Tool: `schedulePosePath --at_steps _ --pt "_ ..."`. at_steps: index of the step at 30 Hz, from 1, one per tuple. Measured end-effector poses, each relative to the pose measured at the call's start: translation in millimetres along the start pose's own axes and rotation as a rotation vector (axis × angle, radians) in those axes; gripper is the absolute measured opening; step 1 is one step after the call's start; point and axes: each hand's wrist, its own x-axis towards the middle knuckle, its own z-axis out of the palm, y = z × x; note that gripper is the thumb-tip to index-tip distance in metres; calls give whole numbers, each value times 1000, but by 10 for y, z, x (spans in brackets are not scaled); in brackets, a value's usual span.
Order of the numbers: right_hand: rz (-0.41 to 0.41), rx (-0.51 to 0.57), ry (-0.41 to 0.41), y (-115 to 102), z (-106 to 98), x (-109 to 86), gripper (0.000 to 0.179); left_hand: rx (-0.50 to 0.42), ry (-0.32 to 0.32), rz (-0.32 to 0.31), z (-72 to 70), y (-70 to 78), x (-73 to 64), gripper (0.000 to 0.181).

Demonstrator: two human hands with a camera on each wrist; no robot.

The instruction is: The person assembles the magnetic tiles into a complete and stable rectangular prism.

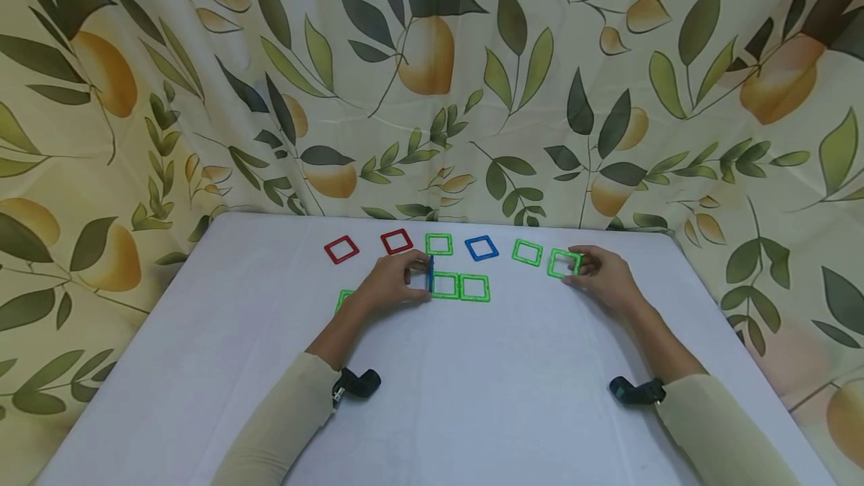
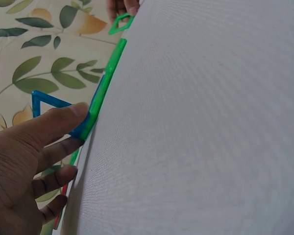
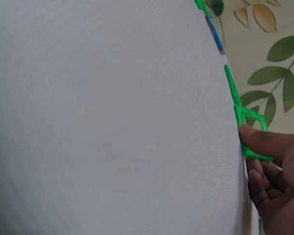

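Note:
Near the middle of the table, my left hand (image 1: 388,283) pinches a blue square frame tile (image 1: 431,274) between thumb and fingers. The blue tile stands upright along the left side of two flat green square tiles (image 1: 460,287) laid side by side; the left wrist view shows its blue corner (image 2: 36,103) rising above the green edge. Farther right, my right hand (image 1: 605,276) grips a green square tile (image 1: 550,264) by its right side. In the right wrist view, the thumb presses this green tile (image 3: 238,117), which is tilted up from the table.
Along the back lie two red tiles (image 1: 328,252), a green tile (image 1: 439,253), a blue tile (image 1: 475,251) and another green tile (image 1: 526,261). One more green tile (image 1: 343,296) is partly hidden by the left wrist. Behind the white table (image 1: 499,396) hangs a leaf-and-fruit patterned cloth (image 1: 432,133).

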Motion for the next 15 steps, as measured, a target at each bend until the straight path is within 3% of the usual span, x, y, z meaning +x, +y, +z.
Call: schedulePosePath --at_steps 15 --pt "-7 8 80 -34 29 -120 51 7 12 -12 2 13 -19 58"
